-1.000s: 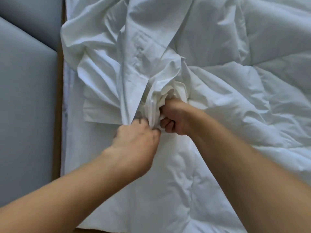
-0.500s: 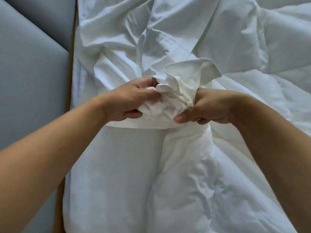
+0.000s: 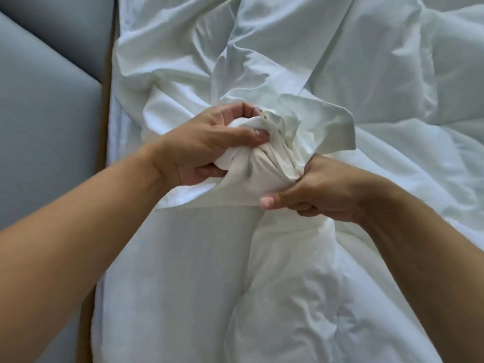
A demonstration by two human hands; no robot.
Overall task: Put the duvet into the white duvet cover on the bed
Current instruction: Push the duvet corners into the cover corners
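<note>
The duvet cover [image 3: 264, 166] is gathered into a tight bunch in the middle of the bed [image 3: 115, 158], beside the puffy duvet [image 3: 408, 158] spreading to the right. Whether a duvet corner sits inside the bunch cannot be told. The likely risk is that the cloth slips free or twists if 1 grip loosens while the other pulls. The left hand [image 3: 207, 148] clasps the bunch from the left, thumb across it. The right hand [image 3: 324, 192] clamps its lower right side, thumb pointing left. A grey padded panel [image 3: 39, 132] lies further left.
</note>
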